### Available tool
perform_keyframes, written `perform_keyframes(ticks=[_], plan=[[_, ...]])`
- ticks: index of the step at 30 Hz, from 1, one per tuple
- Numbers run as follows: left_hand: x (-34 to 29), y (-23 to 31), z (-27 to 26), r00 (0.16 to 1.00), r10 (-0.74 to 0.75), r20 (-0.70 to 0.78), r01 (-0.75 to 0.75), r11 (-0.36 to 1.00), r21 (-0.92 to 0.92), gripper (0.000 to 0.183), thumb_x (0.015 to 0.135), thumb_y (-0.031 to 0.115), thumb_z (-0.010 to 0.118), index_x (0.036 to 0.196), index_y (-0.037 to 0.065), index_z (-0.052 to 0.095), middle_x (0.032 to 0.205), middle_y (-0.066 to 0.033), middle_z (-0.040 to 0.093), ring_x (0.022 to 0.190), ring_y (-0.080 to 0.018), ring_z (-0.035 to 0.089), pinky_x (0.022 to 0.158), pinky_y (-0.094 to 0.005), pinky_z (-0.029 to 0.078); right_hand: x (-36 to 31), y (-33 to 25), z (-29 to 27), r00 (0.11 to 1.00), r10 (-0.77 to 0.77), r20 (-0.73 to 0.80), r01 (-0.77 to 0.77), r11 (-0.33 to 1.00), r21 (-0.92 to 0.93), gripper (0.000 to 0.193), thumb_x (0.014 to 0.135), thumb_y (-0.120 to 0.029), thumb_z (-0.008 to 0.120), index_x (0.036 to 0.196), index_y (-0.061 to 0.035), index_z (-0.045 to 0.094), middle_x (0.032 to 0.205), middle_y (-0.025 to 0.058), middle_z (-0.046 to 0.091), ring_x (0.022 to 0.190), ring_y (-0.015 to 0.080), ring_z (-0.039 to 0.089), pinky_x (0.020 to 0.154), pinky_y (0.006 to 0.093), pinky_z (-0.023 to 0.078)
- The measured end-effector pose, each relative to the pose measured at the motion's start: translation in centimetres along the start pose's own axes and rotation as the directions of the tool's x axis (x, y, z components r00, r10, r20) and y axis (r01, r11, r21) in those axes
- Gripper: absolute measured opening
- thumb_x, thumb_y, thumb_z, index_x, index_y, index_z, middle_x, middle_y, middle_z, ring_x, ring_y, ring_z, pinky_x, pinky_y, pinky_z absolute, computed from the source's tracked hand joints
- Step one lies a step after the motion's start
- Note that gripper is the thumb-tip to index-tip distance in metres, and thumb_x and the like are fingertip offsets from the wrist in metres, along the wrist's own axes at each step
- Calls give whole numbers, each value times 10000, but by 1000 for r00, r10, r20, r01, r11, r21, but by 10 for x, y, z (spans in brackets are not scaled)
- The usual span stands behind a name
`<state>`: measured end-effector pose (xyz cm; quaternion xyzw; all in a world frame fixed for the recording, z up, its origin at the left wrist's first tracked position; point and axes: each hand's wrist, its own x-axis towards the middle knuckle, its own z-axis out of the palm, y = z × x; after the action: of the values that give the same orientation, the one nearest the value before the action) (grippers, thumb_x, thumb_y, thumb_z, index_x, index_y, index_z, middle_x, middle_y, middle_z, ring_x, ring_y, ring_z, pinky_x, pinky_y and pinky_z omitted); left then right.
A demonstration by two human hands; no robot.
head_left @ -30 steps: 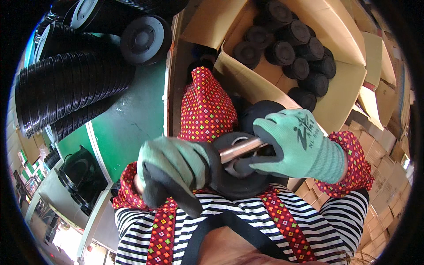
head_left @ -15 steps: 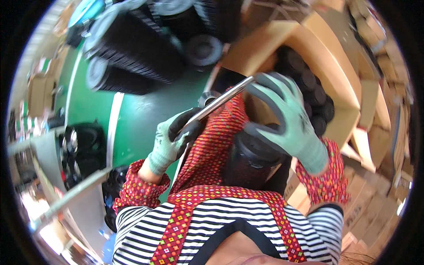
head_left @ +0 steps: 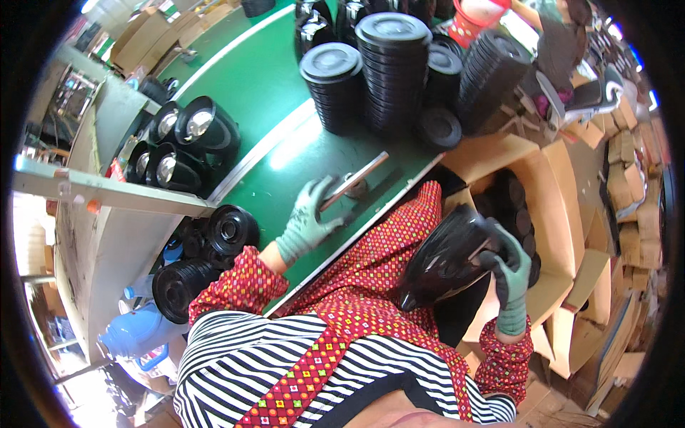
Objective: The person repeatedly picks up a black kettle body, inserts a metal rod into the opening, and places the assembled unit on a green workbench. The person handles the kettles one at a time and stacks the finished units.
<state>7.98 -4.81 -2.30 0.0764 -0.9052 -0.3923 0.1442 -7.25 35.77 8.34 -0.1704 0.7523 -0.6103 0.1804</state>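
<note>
Gloves of pale green cover both hands at a green worktop (head_left: 264, 93). At far left, a blue plastic jug (head_left: 135, 334) sits low beside stacked black parts. The left hand (head_left: 308, 217) rests on the worktop, fingers closed around a flat metal bar (head_left: 354, 181) lying angled across it. Tall stacks of black round lids (head_left: 392, 68) stand beyond. To the right, the right hand (head_left: 510, 274) grips a glossy black cone-shaped housing (head_left: 446, 260) over an open brown cardboard box (head_left: 556, 207) holding more black parts.

Green workbench (head_left: 264, 85), grey shelf (head_left: 107, 189) at left, cardboard boxes (head_left: 628, 171) at right.
</note>
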Motion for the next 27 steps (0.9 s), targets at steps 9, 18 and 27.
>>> perform_keyframes(ticks=[9, 18, 27], plan=[[-31, 79, -87, 973, 163, 166, -63, 870, -489, 505, 911, 167, 823, 1337, 7, 603, 1618, -231, 359, 1397, -299, 511, 1057, -396, 521, 68, -16, 141, 921, 285, 265, -389, 624, 678, 697, 1073, -608, 459, 1511, -68, 516, 1423, 130, 622, 1260, 296, 630, 999, 434, 579], [31, -4, -137, 838, -458, -296, 104, 667, -737, 296, 1032, 199, 669, 1195, -45, 627, 1086, -121, 700, 968, -243, 719, 806, -355, 605, 80, 70, 197, 978, 0, 207, -26, 992, 122, 475, 1075, -318, 610, 1426, 0, 584, 1278, 77, 691, 1082, 188, 669, 932, 328, 553], [293, -197, -152, 611, -448, -653, 99, 861, -499, 282, 977, 198, 759, 1083, -38, 647, 891, -105, 716, 665, -146, 669, 631, -310, 577, 64, 79, 199, 861, -373, 345, 481, 817, -318, 423, 863, -161, 775, 1243, 2, 683, 1160, 190, 730, 1024, 374, 704, 916, 444, 562]])
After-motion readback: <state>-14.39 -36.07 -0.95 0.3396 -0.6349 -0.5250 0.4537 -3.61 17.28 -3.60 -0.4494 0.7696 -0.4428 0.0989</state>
